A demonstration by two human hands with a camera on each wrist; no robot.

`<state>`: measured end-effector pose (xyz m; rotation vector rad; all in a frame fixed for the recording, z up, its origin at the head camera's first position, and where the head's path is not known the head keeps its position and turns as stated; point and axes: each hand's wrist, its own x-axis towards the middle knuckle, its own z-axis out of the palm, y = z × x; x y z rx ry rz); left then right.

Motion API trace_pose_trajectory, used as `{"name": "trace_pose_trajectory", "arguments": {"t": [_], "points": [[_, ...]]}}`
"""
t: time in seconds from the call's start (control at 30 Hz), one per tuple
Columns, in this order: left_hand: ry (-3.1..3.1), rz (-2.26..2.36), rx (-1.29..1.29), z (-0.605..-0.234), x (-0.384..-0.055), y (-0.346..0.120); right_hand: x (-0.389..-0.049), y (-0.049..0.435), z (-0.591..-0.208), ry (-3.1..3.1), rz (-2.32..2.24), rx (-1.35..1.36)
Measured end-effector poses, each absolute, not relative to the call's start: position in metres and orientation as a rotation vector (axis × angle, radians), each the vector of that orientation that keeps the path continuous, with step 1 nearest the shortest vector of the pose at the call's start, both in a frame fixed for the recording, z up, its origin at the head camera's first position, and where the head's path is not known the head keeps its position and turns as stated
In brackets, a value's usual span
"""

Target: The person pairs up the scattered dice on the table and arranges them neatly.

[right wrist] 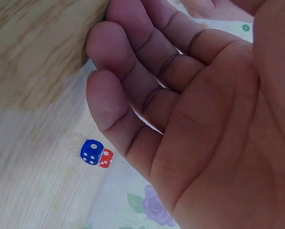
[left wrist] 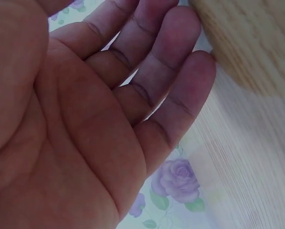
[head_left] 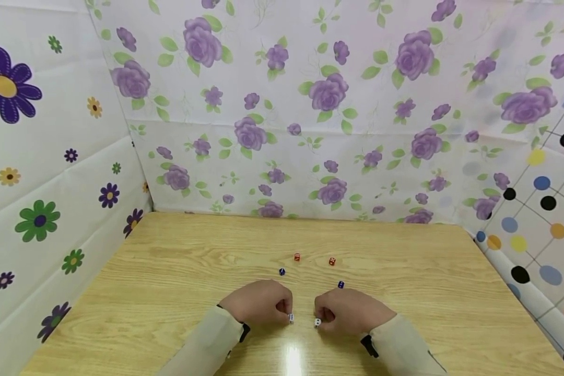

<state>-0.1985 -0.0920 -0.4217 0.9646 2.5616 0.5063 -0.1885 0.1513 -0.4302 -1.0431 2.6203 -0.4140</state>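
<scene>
Near the front middle of the table, my left hand pinches a white die between thumb and forefinger. Facing it a short gap away, my right hand pinches a second white die. Both wrist views show palms and bent fingers, the tips low at the tabletop; the white dice are hidden there. A blue die lies just beyond the right hand, and another blue die beyond the left. Farther back are two red dice, one on the left and one on the right.
The wooden table meets a flowered cloth wall at the back. Patterned cloth also stands on the left side and the right side. Light glares off the table's front middle.
</scene>
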Motion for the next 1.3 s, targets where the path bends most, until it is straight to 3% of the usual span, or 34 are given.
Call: {"name": "trace_pose_trajectory", "arguments": {"t": [1.3], "points": [[2.559, 0.553, 1.021, -0.426, -0.193, -0.083, -0.184, 0.141, -0.428, 2.658, -0.356, -1.112]]}}
